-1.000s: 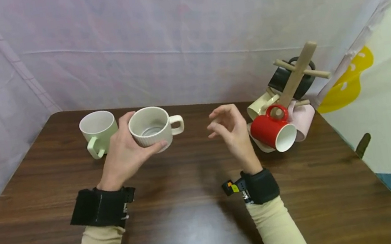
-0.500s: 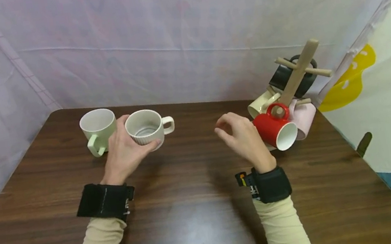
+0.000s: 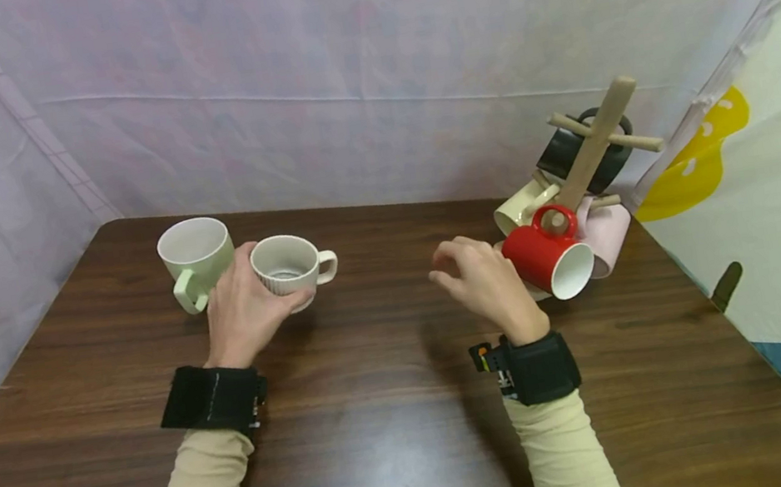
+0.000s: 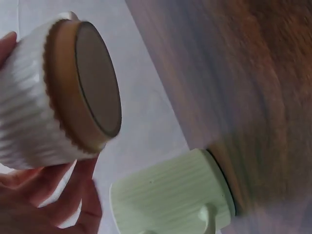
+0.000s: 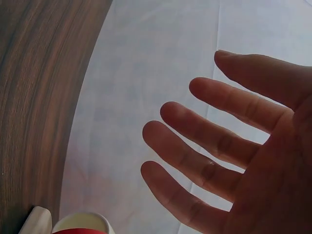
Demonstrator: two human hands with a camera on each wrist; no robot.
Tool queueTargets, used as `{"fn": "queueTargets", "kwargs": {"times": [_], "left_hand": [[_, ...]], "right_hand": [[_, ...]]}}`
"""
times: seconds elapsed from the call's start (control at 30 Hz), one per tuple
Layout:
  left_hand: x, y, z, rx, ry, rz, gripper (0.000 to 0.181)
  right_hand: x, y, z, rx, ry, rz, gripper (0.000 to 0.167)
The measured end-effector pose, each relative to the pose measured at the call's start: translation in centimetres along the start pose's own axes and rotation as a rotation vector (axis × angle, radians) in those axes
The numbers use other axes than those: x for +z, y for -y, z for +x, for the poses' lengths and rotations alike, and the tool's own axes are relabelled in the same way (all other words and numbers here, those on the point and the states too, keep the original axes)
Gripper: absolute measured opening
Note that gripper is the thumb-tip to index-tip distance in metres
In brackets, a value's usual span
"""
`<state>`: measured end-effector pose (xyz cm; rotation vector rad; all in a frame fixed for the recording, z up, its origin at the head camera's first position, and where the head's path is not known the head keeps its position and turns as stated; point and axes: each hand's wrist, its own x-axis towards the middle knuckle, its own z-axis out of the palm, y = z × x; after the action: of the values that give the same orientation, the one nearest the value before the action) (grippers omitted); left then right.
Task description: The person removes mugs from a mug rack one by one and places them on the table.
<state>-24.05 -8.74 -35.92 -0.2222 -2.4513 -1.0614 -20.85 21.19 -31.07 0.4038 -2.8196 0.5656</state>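
Observation:
My left hand (image 3: 243, 309) grips a white ribbed cup (image 3: 288, 265) round its side, with the cup's handle pointing right. In the left wrist view the cup (image 4: 29, 102) is tilted and shows its tan base, held above the table. A pale green mug (image 3: 198, 251) stands upright just left of that hand, also seen in the left wrist view (image 4: 170, 195). My right hand (image 3: 487, 284) hovers left of the red mug (image 3: 536, 255); the right wrist view shows its fingers (image 5: 209, 139) spread and relaxed, holding nothing.
At the right back a wooden mug rack (image 3: 592, 150) bears the red mug, a black mug (image 3: 559, 155), a cream mug (image 3: 513, 212) and a pale pink mug (image 3: 605, 238). Cloth walls (image 3: 335, 75) border the brown table (image 3: 381, 380) at the back and sides.
My left hand has moved the white cup a little left and lowered it towards the table. My right hand has shifted right and slightly nearer the front, closer to the red mug.

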Motion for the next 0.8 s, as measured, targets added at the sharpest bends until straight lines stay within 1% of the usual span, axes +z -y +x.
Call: {"fn": "queueTargets", "kwargs": {"times": [0.1,0.2,0.37,0.63,0.8], "left_hand": [[0.1,0.3,0.0,-0.028,-0.010,0.005,0.087],[0.2,0.6,0.0,-0.059,-0.008,-0.010,0.087],[0.4,1.3,0.0,-0.071,0.002,-0.018,0.086],[0.9,2.2,-0.1,-0.108,0.035,-0.031,0.083],[1.0,2.4,-0.1,-0.150,0.068,-0.024,0.080]], "right_hand": [[0.0,0.0,0.1,-0.010,-0.004,0.002,0.017],[0.1,0.1,0.1,-0.012,-0.009,0.004,0.017],[0.1,0.1,0.1,-0.014,-0.012,0.012,0.018],[0.1,0.3,0.1,-0.023,-0.021,0.008,0.017],[0.1,0.3,0.1,-0.025,-0.026,0.006,0.017]]}}
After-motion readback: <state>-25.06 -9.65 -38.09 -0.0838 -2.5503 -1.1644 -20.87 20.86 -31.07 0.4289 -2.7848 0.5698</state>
